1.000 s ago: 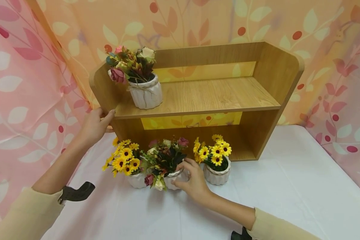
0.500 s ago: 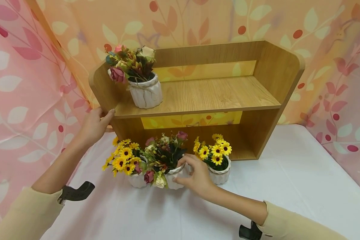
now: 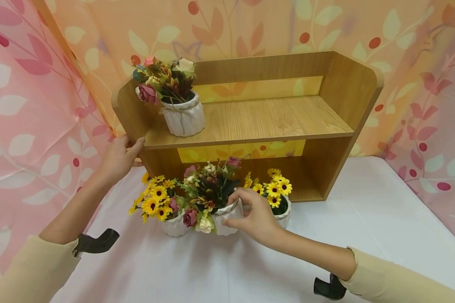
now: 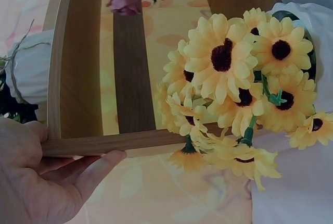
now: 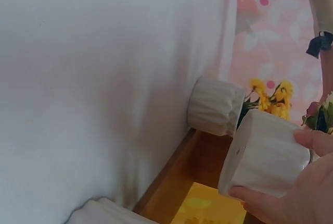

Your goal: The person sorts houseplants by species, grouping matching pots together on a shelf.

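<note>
My right hand (image 3: 260, 219) pinches the upper side of a white flower pot (image 3: 223, 221) holding dusty-pink and cream artificial roses. In the right wrist view this pot (image 5: 268, 153) is tilted and raised off the white cloth, its underside partly showing. At the left side panel of a two-tier wooden shelf (image 3: 250, 141), my left hand (image 3: 118, 162) grips the edge, thumb in front. The left wrist view shows that hand (image 4: 57, 182) along the panel's outer side. Pots of yellow daisy-like flowers stand left (image 3: 174, 226) and right (image 3: 283, 217) of the held pot; my right hand partly covers the right one.
Another white pot (image 3: 183, 118) with mixed roses and twine stands at the left end of the upper tier. The shelf's lower tier (image 3: 307, 191) lies behind the flowers. White cloth (image 3: 383, 227) covers the table, and patterned curtains (image 3: 227, 29) hang behind and at the sides.
My right hand has raised the rose pot and carried it slightly right and toward the shelf, covering more of the right daisy pot. The left hand has stayed at the shelf's side.
</note>
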A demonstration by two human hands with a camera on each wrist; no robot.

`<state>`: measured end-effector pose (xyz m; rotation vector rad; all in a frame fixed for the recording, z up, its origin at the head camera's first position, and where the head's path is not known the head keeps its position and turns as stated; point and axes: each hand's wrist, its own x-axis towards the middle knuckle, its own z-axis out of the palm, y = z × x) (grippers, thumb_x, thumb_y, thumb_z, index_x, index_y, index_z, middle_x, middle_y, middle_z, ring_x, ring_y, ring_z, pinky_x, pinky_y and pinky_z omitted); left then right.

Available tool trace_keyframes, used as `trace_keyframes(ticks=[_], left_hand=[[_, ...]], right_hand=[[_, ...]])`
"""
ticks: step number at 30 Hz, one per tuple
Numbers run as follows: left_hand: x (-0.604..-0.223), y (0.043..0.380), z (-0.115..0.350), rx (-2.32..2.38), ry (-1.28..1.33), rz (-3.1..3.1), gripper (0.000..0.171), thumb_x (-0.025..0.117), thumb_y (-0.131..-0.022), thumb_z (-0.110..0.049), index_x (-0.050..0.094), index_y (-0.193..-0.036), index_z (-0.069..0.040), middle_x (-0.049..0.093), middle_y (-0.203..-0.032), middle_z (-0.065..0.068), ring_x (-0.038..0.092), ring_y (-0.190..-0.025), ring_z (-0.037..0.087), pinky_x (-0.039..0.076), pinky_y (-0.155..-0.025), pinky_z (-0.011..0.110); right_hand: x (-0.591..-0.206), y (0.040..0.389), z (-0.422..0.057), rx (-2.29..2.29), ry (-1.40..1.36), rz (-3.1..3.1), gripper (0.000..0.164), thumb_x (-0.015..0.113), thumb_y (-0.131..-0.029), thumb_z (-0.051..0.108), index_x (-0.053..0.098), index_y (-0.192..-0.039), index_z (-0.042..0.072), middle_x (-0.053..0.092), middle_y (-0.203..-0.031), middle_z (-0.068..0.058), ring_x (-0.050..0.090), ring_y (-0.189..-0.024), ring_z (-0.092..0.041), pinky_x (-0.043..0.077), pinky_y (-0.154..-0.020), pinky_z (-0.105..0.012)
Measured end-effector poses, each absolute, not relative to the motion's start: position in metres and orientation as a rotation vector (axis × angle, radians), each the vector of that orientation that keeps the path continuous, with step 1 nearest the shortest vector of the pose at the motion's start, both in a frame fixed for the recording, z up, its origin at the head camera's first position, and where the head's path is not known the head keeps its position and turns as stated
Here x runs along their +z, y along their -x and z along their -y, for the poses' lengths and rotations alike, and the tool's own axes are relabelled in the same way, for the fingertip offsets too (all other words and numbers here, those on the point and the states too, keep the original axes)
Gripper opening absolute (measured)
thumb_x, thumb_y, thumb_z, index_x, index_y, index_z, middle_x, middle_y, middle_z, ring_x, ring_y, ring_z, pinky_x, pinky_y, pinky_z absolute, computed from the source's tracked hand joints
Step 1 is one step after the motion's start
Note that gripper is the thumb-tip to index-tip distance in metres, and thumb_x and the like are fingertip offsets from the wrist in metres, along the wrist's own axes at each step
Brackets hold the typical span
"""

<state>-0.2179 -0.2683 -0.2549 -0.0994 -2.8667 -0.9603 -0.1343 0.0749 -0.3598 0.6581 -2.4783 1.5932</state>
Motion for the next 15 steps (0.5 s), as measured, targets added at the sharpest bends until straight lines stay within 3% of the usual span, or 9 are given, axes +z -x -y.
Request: trace_keyframes(ticks=[3, 9, 15], left_hand=[[-0.255, 0.218, 0.268, -0.955, 0.101, 2.861, 0.064, 0.035, -0.114, -0.042, 0.05, -0.133, 0.018, 0.059, -0.132, 0.038, 0.059, -0.116, 0.05, 0.051, -0.075, 0.031], [-0.255, 0.219, 0.267, -0.974, 0.103, 2.851, 0.065, 0.035, -0.114, -0.041, 0.05, -0.135, 0.019, 0.059, -0.134, 0.039, 0.059, -0.121, 0.052, 0.054, -0.082, 0.037], [-0.256, 0.218, 0.269, -1.022, 0.121, 2.843, 0.064, 0.037, -0.114, -0.043, 0.051, -0.132, 0.017, 0.061, -0.129, 0.038, 0.063, -0.114, 0.049, 0.053, -0.069, 0.017]], right_hand=[[-0.353, 0.133, -0.077, 1.619, -0.656, 2.484, 0.036, 0.094, -0.073, 0.001, 0.069, -0.096, 0.013, 0.068, -0.106, -0.003, 0.065, -0.107, -0.023, 0.065, -0.082, -0.039], [-0.336, 0.13, -0.082, 1.683, -0.651, 2.496, 0.036, 0.093, -0.074, -0.002, 0.069, -0.098, 0.011, 0.065, -0.109, -0.007, 0.066, -0.105, -0.027, 0.066, -0.08, -0.034], [-0.318, 0.127, -0.086, 1.642, -0.669, 2.516, 0.036, 0.094, -0.074, 0.002, 0.068, -0.098, 0.012, 0.066, -0.107, -0.005, 0.068, -0.108, -0.029, 0.065, -0.085, -0.039]])
